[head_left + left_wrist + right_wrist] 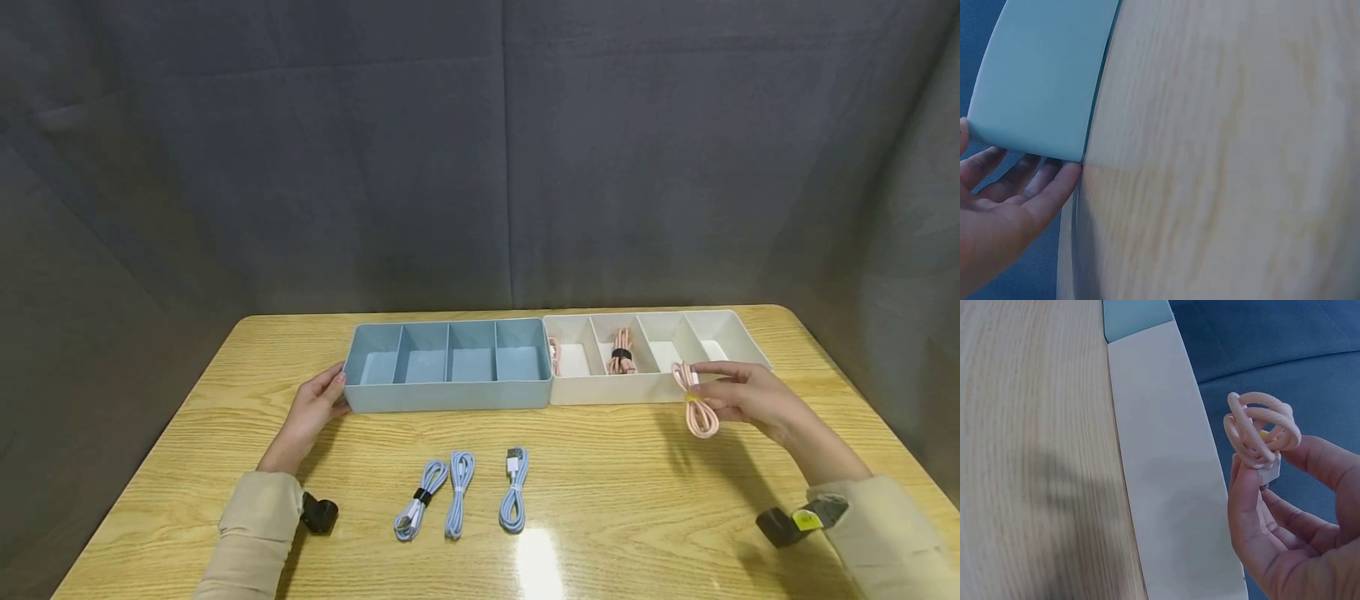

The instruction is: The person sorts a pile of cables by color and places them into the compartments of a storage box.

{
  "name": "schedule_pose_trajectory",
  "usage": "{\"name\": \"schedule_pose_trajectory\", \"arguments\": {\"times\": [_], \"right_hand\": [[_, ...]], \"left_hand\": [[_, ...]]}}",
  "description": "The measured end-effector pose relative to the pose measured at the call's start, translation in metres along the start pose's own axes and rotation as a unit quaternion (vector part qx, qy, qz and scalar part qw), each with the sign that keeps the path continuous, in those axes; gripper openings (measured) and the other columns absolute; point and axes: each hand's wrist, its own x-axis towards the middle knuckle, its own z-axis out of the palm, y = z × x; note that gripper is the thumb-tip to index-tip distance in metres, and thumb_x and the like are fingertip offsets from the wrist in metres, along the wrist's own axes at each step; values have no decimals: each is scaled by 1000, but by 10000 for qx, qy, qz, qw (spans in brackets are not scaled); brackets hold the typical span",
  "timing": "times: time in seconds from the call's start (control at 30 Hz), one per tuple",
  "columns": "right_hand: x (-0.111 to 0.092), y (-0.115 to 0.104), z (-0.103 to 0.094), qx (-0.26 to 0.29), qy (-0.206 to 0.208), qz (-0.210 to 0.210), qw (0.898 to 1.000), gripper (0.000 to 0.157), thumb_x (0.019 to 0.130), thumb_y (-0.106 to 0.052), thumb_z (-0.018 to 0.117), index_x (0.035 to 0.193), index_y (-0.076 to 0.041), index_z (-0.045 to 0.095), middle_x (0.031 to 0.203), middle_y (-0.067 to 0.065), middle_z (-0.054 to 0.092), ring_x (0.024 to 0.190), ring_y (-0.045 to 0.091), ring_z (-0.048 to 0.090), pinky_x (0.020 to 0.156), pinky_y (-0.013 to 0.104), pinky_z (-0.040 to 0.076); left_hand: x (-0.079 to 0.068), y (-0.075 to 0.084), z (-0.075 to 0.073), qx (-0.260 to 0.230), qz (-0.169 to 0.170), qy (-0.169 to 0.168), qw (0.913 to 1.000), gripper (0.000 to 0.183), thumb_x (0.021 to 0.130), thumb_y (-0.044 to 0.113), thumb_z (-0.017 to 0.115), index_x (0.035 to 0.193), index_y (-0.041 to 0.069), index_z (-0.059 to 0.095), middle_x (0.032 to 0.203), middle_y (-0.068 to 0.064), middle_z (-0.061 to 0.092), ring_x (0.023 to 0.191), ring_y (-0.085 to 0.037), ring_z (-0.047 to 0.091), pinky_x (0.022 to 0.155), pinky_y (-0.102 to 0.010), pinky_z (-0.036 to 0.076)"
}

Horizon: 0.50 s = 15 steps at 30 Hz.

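My right hand (750, 396) pinches a coiled pink cable (699, 408) with a yellow tie, held up at the front wall of the white divided box (622, 390). In the right wrist view the loops of the pink cable (1263, 428) stand above the fingertips, with a white plug below them. My left hand (311, 412) rests its fingers on the end wall of the blue divided box (450, 396); in the left wrist view these fingertips touch the bottom edge of that wall (1041, 94). The white box holds a pink cable with a black tie (621, 354) and another pink cable (555, 354).
Three coiled blue cables lie on the wooden table (615, 500) in front of the boxes: one with a black tie (422, 500), a middle one (459, 496) and one with its plug up (513, 492). A dark curtain (450, 167) hangs behind the table.
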Motion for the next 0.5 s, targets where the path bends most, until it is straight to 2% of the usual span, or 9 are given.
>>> {"name": "schedule_pose_trajectory", "arguments": {"times": [0.1,0.17,0.33,0.5], "right_hand": [[4,-3,0,215,23,23,9998,36,86,-6,61,120,0,49,82,-2,63,67,7,61,63,25,54],[6,-5,0,253,26,6,9997,34,87,-5,60,119,0,49,81,-2,64,67,7,61,62,25,54],[14,-9,-2,41,62,2,10000,53,88,-6,59,130,14,34,82,-4,63,70,7,62,64,25,54],[22,-16,-5,-93,216,40,9997,63,87,-10,62,133,16,27,83,-4,61,70,8,62,65,26,54]], "left_hand": [[0,0,0,-4,13,-2,10000,51,101,24,31,144,-1,19,144,-24,24,126,-37,33,98,-47,36],[0,1,0,-14,22,-8,10000,51,101,24,31,144,-1,19,144,-24,23,126,-38,33,98,-47,35],[-1,3,0,-108,10,-8,9999,51,101,24,31,143,-2,18,144,-25,22,127,-38,31,99,-47,35],[-2,5,0,-162,-15,-35,9999,50,101,22,30,144,-2,18,145,-25,21,127,-38,31,100,-47,34]]}}
